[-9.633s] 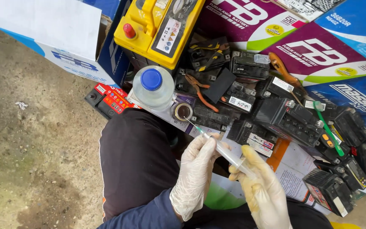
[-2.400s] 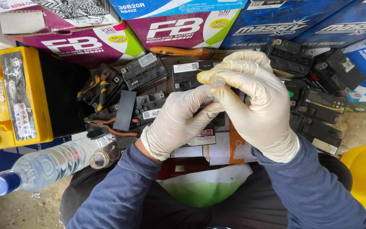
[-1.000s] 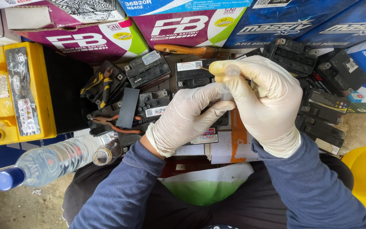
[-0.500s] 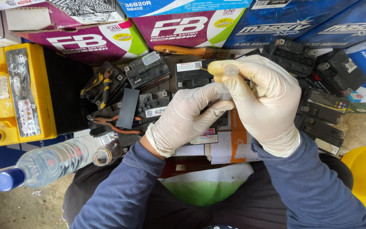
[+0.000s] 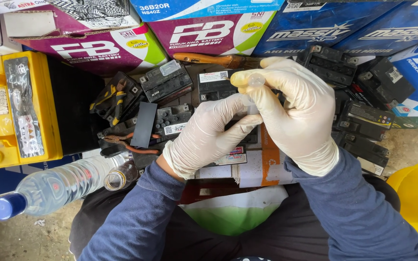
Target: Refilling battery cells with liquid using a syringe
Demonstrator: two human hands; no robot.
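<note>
Both hands (image 5: 247, 125) (gloved) grip syringe (image 5: 255, 84) over crowded batteries (image 5: 170, 82).

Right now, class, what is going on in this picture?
A person in white gloves holds a clear syringe upright over a heap of small black batteries. The left hand grips its barrel; the right hand has its thumb on the plunger top. A water bottle lies beside a yellow battery.
</note>
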